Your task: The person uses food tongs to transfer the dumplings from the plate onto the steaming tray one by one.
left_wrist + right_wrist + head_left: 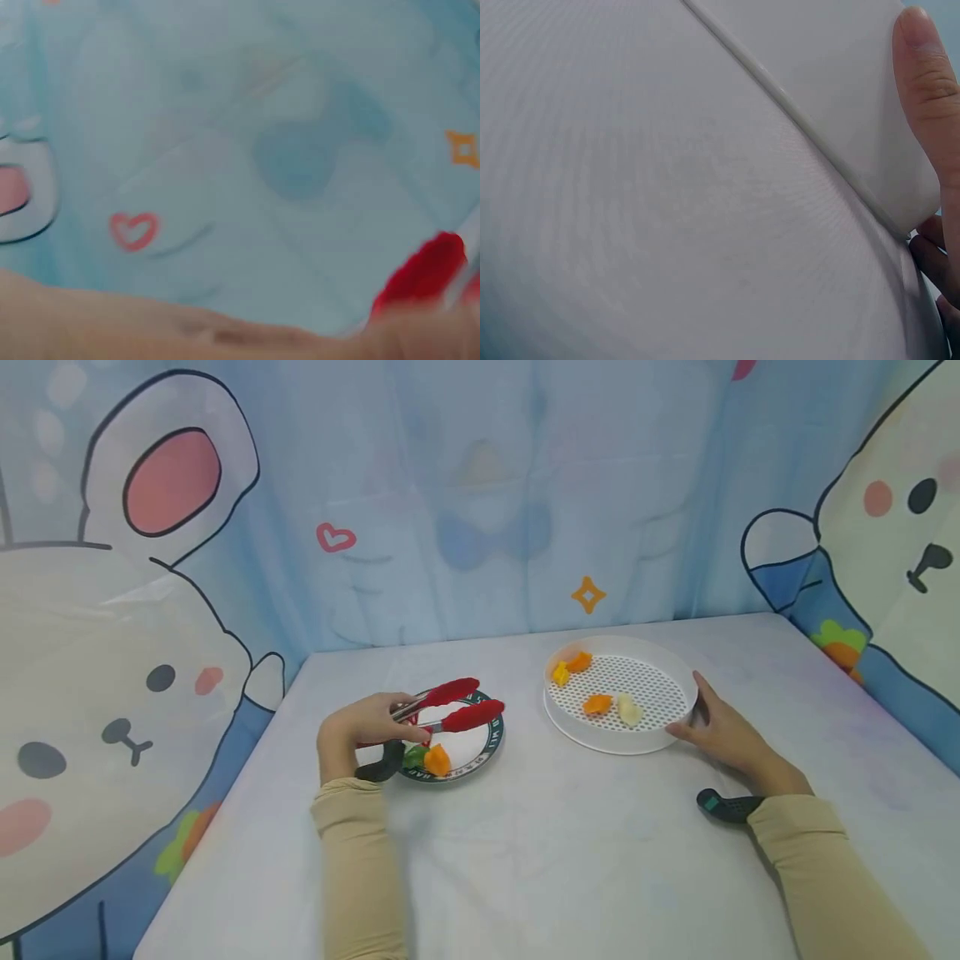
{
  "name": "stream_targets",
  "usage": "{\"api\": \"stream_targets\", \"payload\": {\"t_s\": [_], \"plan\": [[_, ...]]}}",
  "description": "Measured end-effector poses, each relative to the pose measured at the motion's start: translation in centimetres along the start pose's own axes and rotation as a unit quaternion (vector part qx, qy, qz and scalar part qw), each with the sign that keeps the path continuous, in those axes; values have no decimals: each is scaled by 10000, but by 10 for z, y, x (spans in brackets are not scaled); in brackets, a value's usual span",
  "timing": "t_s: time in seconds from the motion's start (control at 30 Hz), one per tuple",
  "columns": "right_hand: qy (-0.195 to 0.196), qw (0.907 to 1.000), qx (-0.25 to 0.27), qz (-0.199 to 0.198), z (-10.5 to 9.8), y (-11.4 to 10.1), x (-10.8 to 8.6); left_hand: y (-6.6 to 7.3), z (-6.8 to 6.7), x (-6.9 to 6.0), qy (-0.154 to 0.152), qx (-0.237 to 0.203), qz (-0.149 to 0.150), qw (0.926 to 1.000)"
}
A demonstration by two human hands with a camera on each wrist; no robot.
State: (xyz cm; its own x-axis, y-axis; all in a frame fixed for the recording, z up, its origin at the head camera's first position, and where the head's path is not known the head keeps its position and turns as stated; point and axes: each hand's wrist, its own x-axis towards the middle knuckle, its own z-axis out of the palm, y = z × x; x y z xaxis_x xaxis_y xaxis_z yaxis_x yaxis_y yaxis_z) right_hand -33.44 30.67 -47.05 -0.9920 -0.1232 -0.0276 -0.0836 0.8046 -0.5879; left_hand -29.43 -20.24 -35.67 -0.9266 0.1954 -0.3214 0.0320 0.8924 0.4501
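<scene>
My left hand [358, 727] holds a pair of tongs [474, 717] with red tips, spread apart over a plate with a dark patterned rim [491, 745]. On that plate, by the hand, lie a green piece [415, 757] and an orange piece [437, 761] of what looks like food. One red tongs tip [424, 274] shows in the left wrist view. To the right, my right hand [731, 731] grips the side of a round white sieve [600, 739], thumb [928, 90] against its outer wall. Orange [597, 704], yellow [560, 674] and pale [628, 710] pieces lie on its perforated base.
A white cloth [525, 860] covers the table. Behind it hangs a light blue curtain [480, 460] with cartoon animals. Dark wrist-worn devices [727, 807] sit by both sleeves.
</scene>
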Motion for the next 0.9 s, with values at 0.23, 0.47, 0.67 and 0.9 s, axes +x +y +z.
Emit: {"api": "stream_targets", "payload": {"t_s": [0.23, 0.47, 0.67, 0.9], "plan": [[-8, 9999, -100, 29, -3, 1, 0, -46, -9, -31, -116, -451, -770, 9959], [-29, 10000, -48, 49, -3, 2, -2, -50, -5, -26, -331, -807, -912, 9920], [-26, 10000, -26, 60, -2, 0, -3, -45, -6, -22, -462, -580, -764, 9943], [50, 10000, 8, 72, 3, 4, 1, -44, -11, -31, -587, -748, -989, 9905]]}}
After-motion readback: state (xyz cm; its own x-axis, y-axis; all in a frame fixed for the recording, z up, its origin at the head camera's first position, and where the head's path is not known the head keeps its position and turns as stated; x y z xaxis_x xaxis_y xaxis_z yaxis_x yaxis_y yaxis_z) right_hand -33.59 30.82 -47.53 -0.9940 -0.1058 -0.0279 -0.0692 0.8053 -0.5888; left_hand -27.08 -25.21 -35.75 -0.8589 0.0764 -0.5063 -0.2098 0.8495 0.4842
